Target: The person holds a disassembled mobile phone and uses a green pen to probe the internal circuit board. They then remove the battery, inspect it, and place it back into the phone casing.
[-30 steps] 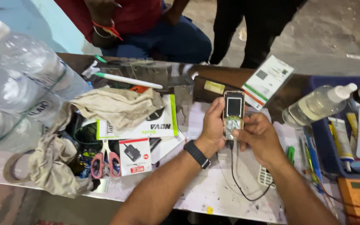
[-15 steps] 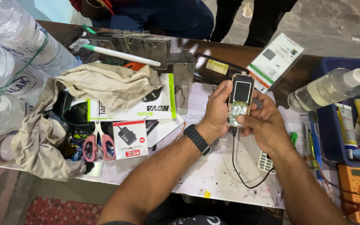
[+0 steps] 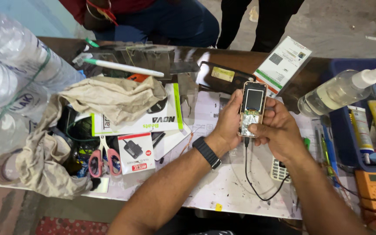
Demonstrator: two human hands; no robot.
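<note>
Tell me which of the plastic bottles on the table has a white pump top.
The small clear bottle lying tilted at the right, beside the blue tray. The big bottles at the left are bundled, with no pump showing.

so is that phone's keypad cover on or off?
Off. The phone, held by the left hand and right hand, shows bare whitish innards below its dark screen; a loose keypad lies on the table.

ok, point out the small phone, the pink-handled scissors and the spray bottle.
small phone (image 3: 253,100), head view, on its dark screen.
pink-handled scissors (image 3: 104,160), head view, between the two handle loops.
spray bottle (image 3: 334,93), head view, on the clear body.
</note>
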